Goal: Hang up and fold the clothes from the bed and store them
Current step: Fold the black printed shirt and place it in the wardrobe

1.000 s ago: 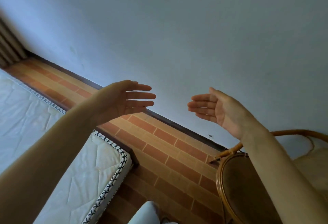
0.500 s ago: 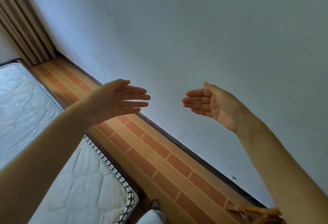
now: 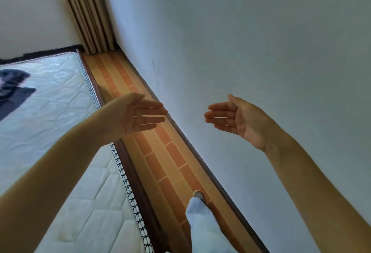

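Left hand: the left hand (image 3: pixel 133 116) is raised, palm inward, fingers straight, grip empty.
Right hand: the right hand (image 3: pixel 235 119) mirrors it, fingers straight, holding nothing.
Clothes: dark garments (image 3: pixel 12 88) lie on the white quilted mattress (image 3: pixel 50 116), well apart from both hands.
Floor: orange brick-pattern tiles (image 3: pixel 160 152) run beside a pale wall (image 3: pixel 241 42).

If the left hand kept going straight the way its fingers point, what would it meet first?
Probably the right hand, whose fingertips face the left hand across an open gap; nothing shows between them, though depth is unclear.
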`<state>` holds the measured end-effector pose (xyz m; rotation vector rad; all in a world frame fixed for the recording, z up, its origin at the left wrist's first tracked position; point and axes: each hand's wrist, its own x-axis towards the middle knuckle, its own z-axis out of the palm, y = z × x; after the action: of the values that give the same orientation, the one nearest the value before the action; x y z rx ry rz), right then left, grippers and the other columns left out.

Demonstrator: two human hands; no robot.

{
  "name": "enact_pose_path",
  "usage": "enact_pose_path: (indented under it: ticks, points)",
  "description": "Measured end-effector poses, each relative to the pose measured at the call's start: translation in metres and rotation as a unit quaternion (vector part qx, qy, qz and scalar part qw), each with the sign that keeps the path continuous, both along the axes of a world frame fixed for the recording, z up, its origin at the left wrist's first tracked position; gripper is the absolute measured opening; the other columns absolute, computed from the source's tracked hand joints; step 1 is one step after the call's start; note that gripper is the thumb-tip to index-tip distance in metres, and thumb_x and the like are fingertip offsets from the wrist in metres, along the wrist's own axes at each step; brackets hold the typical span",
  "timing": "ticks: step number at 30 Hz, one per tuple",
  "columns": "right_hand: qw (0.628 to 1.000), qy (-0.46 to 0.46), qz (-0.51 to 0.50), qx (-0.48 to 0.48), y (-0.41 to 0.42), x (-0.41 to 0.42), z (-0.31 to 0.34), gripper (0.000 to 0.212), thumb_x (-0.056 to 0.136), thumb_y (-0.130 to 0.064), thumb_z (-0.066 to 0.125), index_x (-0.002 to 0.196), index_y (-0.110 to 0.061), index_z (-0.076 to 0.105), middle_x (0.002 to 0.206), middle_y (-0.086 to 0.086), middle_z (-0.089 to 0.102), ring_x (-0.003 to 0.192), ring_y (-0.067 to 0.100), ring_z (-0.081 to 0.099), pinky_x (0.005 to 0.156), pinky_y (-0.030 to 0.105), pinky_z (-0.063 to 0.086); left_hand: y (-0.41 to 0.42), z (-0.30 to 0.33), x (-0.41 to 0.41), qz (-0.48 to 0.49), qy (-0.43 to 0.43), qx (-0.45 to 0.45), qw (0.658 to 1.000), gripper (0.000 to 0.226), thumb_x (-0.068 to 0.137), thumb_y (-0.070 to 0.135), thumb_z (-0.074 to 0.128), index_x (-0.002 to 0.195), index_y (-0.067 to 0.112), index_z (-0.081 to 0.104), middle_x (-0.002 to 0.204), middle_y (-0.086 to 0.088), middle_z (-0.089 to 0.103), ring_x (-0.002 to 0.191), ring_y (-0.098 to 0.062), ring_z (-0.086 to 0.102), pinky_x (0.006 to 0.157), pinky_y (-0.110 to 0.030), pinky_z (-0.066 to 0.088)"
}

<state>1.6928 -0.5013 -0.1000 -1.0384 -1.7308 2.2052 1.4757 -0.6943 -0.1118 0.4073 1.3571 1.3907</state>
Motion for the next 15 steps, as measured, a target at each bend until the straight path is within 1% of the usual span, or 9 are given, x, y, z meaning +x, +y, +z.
enact_pose_path:
  ticks: [2, 5, 6, 9, 15]
  points:
    - [1.0, 0.001, 0.027, -0.001, 0.023, -0.03, -0.002, 0.05, 0.107, -0.038, 0.031, 0.114, -0.004, 0.067, 0.11, 0.013, 0.073, 0.104, 0.024, 0.07, 0.098, 0.038, 0.05, 0.012, -0.003, -0.019, 0.035, 0.0, -0.004, 0.999, 0.046, 0.101, 0.026, 0.035, 0.105, -0.002, 0.072, 0.117, -0.019, 0.069, 0.107, -0.032, 0.068, 0.089, -0.041, 0.055]
    - [0.998, 0.001, 0.068, 0.0, 0.065, -0.076, -0.007, 0.05, 0.107, -0.038, 0.031, 0.115, -0.004, 0.067, 0.11, 0.013, 0.074, 0.104, 0.024, 0.071, 0.098, 0.038, 0.05, 0.038, -0.007, -0.049, 0.084, 0.002, -0.009, 0.996, 0.045, 0.102, 0.026, 0.034, 0.114, -0.002, 0.067, 0.116, -0.019, 0.069, 0.104, -0.03, 0.069, 0.086, -0.039, 0.057]
    - [0.997, -0.002, 0.08, 0.004, 0.08, -0.092, -0.006, 0.05, 0.107, -0.038, 0.031, 0.115, -0.004, 0.067, 0.109, 0.013, 0.074, 0.104, 0.024, 0.071, 0.099, 0.038, 0.05, 0.049, -0.007, -0.06, 0.104, -0.002, -0.006, 0.995, 0.045, 0.102, 0.025, 0.034, 0.115, -0.002, 0.066, 0.115, -0.019, 0.069, 0.103, -0.03, 0.069, 0.086, -0.04, 0.057]
    - [0.994, -0.011, 0.11, 0.013, 0.121, -0.139, 0.001, 0.049, 0.107, -0.037, 0.031, 0.114, -0.004, 0.068, 0.108, 0.012, 0.074, 0.103, 0.024, 0.071, 0.1, 0.039, 0.05, 0.083, -0.002, -0.092, 0.148, -0.005, -0.005, 0.989, 0.046, 0.102, 0.025, 0.034, 0.107, -0.002, 0.071, 0.116, -0.019, 0.069, 0.104, -0.031, 0.069, 0.086, -0.041, 0.056]
    - [0.985, -0.005, 0.172, 0.021, 0.181, -0.228, 0.01, 0.049, 0.107, -0.036, 0.03, 0.112, -0.006, 0.068, 0.107, 0.011, 0.074, 0.102, 0.023, 0.071, 0.101, 0.039, 0.049, 0.131, 0.007, -0.139, 0.207, 0.015, -0.003, 0.978, 0.042, 0.102, 0.028, 0.033, 0.112, 0.003, 0.065, 0.114, -0.015, 0.071, 0.105, -0.028, 0.069, 0.093, -0.04, 0.054]
